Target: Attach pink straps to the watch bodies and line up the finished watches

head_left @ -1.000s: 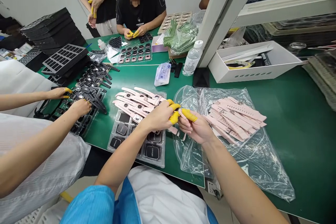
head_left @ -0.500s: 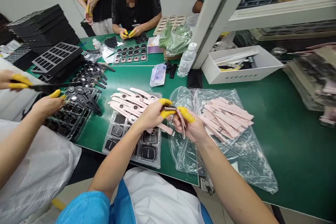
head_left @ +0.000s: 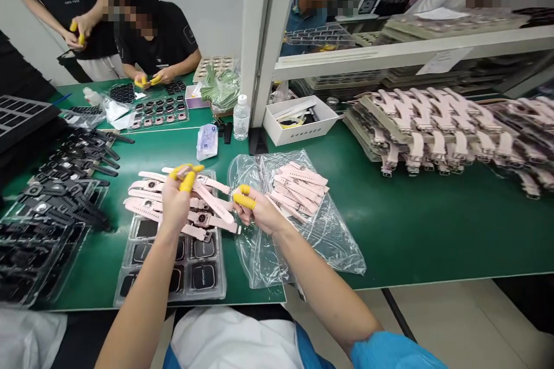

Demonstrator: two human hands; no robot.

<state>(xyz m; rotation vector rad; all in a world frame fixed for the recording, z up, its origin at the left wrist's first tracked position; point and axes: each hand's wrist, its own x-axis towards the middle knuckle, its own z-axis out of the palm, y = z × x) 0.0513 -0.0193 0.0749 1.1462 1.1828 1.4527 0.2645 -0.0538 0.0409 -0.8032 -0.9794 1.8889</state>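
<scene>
My left hand [head_left: 175, 202], with yellow finger cots, is closed on a pink smartwatch [head_left: 185, 169]; its strap [head_left: 215, 203] hangs down to the right. Below it, several pink watches [head_left: 149, 204] lie across a clear plastic tray [head_left: 220, 288] of square black watch faces. Just right of the hanging strap, my right hand [head_left: 259, 210] has its yellow-covered fingers curled together. Whatever they pinch is too small to make out. Beyond that hand, loose pink straps [head_left: 298, 187] are heaped on a clear plastic bag [head_left: 333, 253].
Dark watches [head_left: 69, 196] and trays stand at left. A water bottle [head_left: 241, 118], a white box [head_left: 298, 127] and a post [head_left: 259, 40] are behind the bag. Stacked trays of pink watches [head_left: 433, 121] stand at right. Co-workers [head_left: 156, 40] are across the table.
My view has swung right, bringing the stacked pink watches into sight. My hands have come apart: the left carries the watch over the tray, and the right has left the strap it was holding.
</scene>
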